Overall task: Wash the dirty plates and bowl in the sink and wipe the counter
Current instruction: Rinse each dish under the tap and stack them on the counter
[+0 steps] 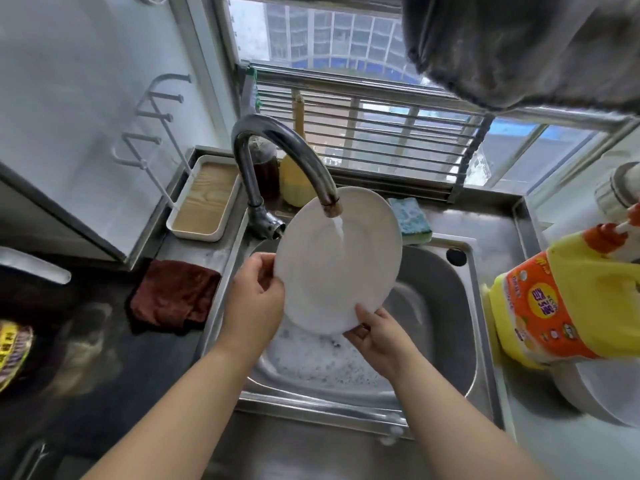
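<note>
**A:** Head view, so you're looking straight down at the sink (446, 306). White plate (337, 261) is held tilted over the basin, right under the tap (277, 157), and water is running onto its upper middle.

**B:** Who's got the plate, both hands?

**A:** Yep. Left hand (254, 296) grips the plate's left rim, thumb on the face, fingers curled behind. Right hand (377, 332) pinches the bottom rim, thumb on top, the rest underneath.

**B:** What's in the basin?

**A:** Suds (311, 355) with dark specks along the near-left part of the bottom. Can't tell if a dish sits under there.

**B:** And around it?

**A:** A sponge (412, 220) lies on the sink's far rim, just beside the plate's right edge. On the worktop left of the sink lies a crumpled brown cloth (175, 294), near the sink's left rim. Further back, at the worktop's far left corner, a white tray (204, 199) with a wooden-looking bottom. Behind the tap there's a dark bottle (266, 164) and a yellow thing with a wooden handle, hard to say what.

**B:** Right side?

**A:** A yellow soap jug (568, 303) on the right worktop, and a white dish (602, 393) just beside it towards the near edge, partly hidden by the jug.
</note>
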